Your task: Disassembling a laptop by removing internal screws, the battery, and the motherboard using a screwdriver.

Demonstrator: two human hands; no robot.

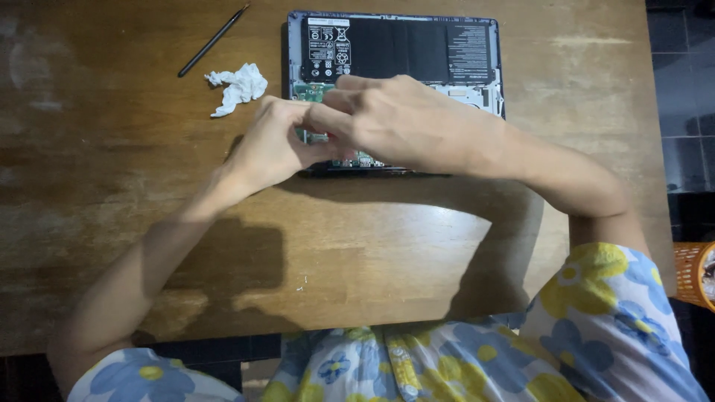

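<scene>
Both hands, left (272,145) and right (406,123), pinch closed over the laptop (395,52) board beneath their fingers, contents hidden; a slip could scratch it.

Brown wooden table (104,186); black battery (406,48); green circuit board (313,91); white tissue (238,85); blue-and-yellow floral sleeves (596,313); orange basket (693,274).

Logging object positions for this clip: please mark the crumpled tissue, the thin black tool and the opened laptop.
crumpled tissue (238,87), head view, middle of the white wad.
thin black tool (213,40), head view, midway along its shaft.
opened laptop (406,50), head view, on the black battery.
</scene>
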